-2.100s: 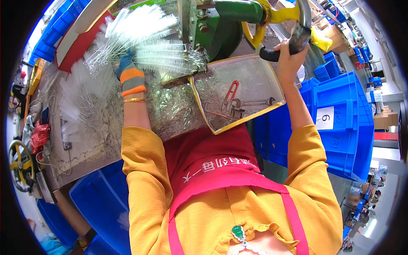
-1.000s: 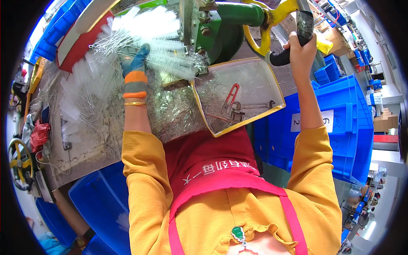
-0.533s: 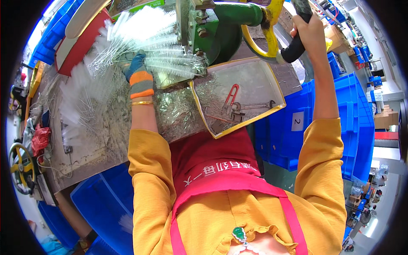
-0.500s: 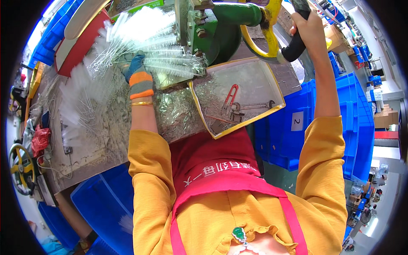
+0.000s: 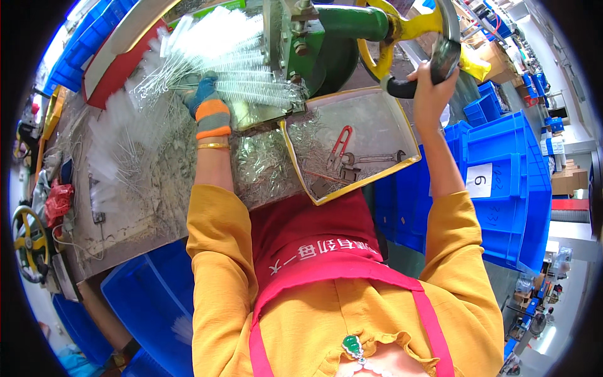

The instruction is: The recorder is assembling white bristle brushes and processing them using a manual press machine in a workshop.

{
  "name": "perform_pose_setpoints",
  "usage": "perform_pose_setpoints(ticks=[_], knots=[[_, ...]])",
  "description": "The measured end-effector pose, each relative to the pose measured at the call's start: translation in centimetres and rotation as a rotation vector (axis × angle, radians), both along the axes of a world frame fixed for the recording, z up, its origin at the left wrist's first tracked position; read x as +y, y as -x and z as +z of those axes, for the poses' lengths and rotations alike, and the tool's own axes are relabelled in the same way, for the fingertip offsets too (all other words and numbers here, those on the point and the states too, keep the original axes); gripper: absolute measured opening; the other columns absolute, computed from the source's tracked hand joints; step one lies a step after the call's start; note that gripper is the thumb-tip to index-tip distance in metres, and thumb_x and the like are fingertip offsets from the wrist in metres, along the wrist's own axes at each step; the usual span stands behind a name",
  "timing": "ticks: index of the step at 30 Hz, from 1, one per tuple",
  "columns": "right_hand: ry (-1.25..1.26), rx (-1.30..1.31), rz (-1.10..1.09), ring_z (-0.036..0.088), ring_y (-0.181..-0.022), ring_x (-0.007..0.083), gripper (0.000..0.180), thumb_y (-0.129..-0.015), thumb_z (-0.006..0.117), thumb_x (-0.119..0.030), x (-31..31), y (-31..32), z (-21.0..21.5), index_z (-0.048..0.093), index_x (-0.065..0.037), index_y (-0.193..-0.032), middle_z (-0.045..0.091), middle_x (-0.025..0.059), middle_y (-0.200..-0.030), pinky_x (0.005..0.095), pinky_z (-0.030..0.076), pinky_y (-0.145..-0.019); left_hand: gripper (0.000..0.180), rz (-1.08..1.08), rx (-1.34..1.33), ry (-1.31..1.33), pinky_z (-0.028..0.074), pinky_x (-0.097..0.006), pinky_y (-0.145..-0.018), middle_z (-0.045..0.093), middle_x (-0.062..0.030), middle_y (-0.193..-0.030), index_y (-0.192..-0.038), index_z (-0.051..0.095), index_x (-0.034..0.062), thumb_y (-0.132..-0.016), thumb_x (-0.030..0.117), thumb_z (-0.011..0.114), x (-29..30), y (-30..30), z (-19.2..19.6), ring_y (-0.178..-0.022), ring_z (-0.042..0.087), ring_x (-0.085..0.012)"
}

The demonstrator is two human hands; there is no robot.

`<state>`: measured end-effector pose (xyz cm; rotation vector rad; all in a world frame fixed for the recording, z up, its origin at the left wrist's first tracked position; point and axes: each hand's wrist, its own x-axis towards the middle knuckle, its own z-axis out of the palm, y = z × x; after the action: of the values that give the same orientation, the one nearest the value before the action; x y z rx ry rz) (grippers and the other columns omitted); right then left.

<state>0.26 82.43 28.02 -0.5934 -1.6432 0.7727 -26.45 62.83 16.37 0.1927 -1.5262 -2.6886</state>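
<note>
Since half a second ago, the right hand (image 5: 432, 91) has come down closer to the body together with the rim of the yellow wheel (image 5: 421, 25), while the gloved left hand (image 5: 204, 94) has moved only slightly. Starting at the left, loose white brushes (image 5: 113, 138) lie in a heap on the tabletop (image 5: 125, 232). Next to them is the brush bundle (image 5: 251, 88), with the left hand at its wire stems; its fingers are partly hidden there, so I cannot tell if they are closed on something. These brushes should be light, with springy bristles and thin stems that can bend, so it seems best to take them by the stems. Under the green machine (image 5: 352, 22), the place where the bristle ends meet it is hard to make out, and its top is cut off by the picture edge. Right of this, the tray (image 5: 370, 119) carries a red-handled tool (image 5: 340, 146) and a wrench (image 5: 380, 157). At the far right, the right hand is wrapped around the black grip (image 5: 445, 56) of the wheel, which looks heavy and stiff; its upper part is cut off.
</note>
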Motion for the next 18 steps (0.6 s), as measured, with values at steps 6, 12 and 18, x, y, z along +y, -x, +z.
perform_pose_setpoints(ticks=[6,12,18], knots=[[0.010,-0.270,0.040,0.057,-0.049,0.0155,0.025,-0.070,0.054,-0.013,1.9,0.1,4.2,0.040,0.003,-0.083,0.053,0.0093,-0.060,0.0262,0.045,-0.046,0.035,-0.002,-0.021,-0.073,0.048,-0.030,-0.053,0.055,-0.0096,-0.082,-0.094,0.049,0.0012,-0.061,-0.004,0.059,-0.3,0.7,1.0,-0.063,0.055,-0.0192],[-0.017,-0.446,0.039,0.058,-0.049,0.0174,0.029,-0.069,0.054,-0.017,3.1,0.5,6.9,0.043,0.007,-0.081,0.055,0.0129,-0.060,0.0274,0.045,-0.044,0.038,-0.158,0.001,-0.163,0.046,-0.028,-0.053,0.055,-0.0084,-0.082,-0.096,0.049,0.0013,-0.060,-0.001,0.061,-1.0,2.6,0.2,-0.062,0.053,-0.0169],[-0.010,-0.690,-0.013,0.053,-0.043,0.0126,0.022,-0.069,0.052,-0.018,3.5,2.2,10.0,0.049,0.003,-0.063,0.050,0.0058,-0.048,0.0249,0.043,-0.042,0.038,-0.275,-0.126,-0.119,0.046,-0.028,-0.053,0.055,-0.0081,-0.082,-0.095,0.049,0.0013,-0.060,0.000,0.062,-0.8,6.3,-3.0,-0.062,0.053,-0.0165]])
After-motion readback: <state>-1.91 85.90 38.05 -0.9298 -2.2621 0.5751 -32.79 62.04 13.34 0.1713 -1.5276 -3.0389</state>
